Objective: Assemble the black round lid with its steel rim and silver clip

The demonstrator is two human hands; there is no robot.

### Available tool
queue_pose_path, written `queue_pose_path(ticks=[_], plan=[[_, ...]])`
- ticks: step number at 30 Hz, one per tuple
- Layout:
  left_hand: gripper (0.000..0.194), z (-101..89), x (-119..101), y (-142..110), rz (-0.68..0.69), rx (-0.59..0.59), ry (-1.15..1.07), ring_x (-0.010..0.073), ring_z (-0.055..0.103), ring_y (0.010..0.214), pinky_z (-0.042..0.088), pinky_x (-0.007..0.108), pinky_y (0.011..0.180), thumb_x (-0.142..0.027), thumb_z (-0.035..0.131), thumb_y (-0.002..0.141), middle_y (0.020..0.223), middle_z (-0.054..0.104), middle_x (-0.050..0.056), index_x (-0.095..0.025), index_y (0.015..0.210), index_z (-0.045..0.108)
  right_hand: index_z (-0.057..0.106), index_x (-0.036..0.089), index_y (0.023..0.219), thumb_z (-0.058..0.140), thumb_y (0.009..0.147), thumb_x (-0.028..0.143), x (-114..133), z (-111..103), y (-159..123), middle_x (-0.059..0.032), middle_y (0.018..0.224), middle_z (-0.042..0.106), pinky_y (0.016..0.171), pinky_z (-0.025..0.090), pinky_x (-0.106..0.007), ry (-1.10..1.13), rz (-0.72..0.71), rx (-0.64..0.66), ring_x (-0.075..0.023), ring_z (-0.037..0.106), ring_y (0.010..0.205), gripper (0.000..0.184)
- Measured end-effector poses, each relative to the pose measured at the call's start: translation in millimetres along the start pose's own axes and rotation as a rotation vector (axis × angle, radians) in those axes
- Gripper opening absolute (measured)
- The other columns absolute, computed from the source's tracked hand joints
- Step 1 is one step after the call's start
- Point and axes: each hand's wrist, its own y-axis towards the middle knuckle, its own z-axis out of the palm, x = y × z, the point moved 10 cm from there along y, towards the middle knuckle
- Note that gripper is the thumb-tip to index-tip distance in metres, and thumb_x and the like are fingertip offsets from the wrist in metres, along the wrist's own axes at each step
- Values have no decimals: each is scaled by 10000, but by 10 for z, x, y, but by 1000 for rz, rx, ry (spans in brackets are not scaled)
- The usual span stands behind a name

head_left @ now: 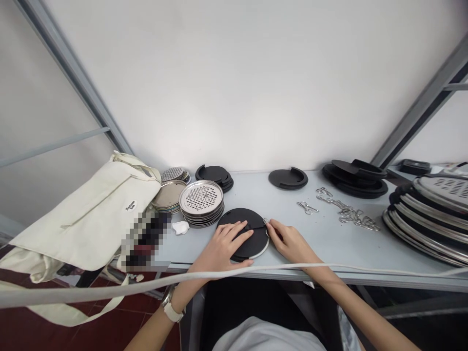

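A round black disc (260,241) lies flat near the table's front edge, with a pale rim showing at its lower right. My left hand (227,242) rests flat on its left half, fingers stretched out. At the disc's right edge, my right hand (290,241) is closed in a pinch on a small metal wire clip (266,222); part of the clip is hidden by the fingers. Similar loose wire clips (307,208) lie to the right, and a longer heap of clips (353,215) sits beyond them.
Perforated metal discs (202,197) are stacked left of my hands, beside a white scrap (180,227) and a cream bag (98,214). Black round holders (288,178) stand along the wall. Large discs (420,222) pile up at right. A white cable (120,291) crosses in front.
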Motion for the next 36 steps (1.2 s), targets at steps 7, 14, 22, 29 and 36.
queue_pose_path(ticks=[7, 14, 22, 29, 36], plan=[[608, 1, 8, -6, -14, 4, -2, 261, 354, 1316, 310, 420, 1059, -384, 619, 815, 1467, 359, 67, -248, 1371, 415, 388, 221, 695, 320, 936, 358, -2, -6, 2, 53, 532, 422, 516, 268, -234, 3, 10, -6, -105, 390, 465, 285], [598, 14, 20, -4, -26, 17, -18, 267, 348, 1317, 300, 434, 1061, -405, 601, 832, 1473, 348, 71, -246, 1376, 409, 383, 209, 631, 376, 893, 343, 27, -29, -5, 67, 498, 364, 498, 257, -221, 36, 13, -10, -87, 324, 464, 294], [594, 6, 12, 0, -25, 17, -7, 266, 352, 1316, 307, 427, 1058, -409, 595, 841, 1470, 352, 74, -245, 1380, 406, 398, 205, 620, 389, 887, 329, 17, -27, -13, 64, 492, 385, 494, 256, -218, 36, 6, -26, -82, 335, 458, 295], [601, 25, 22, -5, -29, 29, -10, 249, 320, 1333, 288, 417, 1071, -391, 603, 832, 1478, 340, 64, -234, 1376, 404, 449, 220, 729, 311, 934, 346, 22, -24, 6, 34, 542, 479, 509, 288, -240, -3, -20, -19, -121, 441, 460, 277], [605, -5, 9, -3, -20, 6, -15, 263, 352, 1316, 315, 423, 1054, -393, 618, 821, 1466, 359, 73, -245, 1370, 411, 432, 222, 695, 336, 927, 341, 26, -31, 11, 45, 516, 449, 495, 276, -238, 5, -11, -21, -110, 397, 444, 277]])
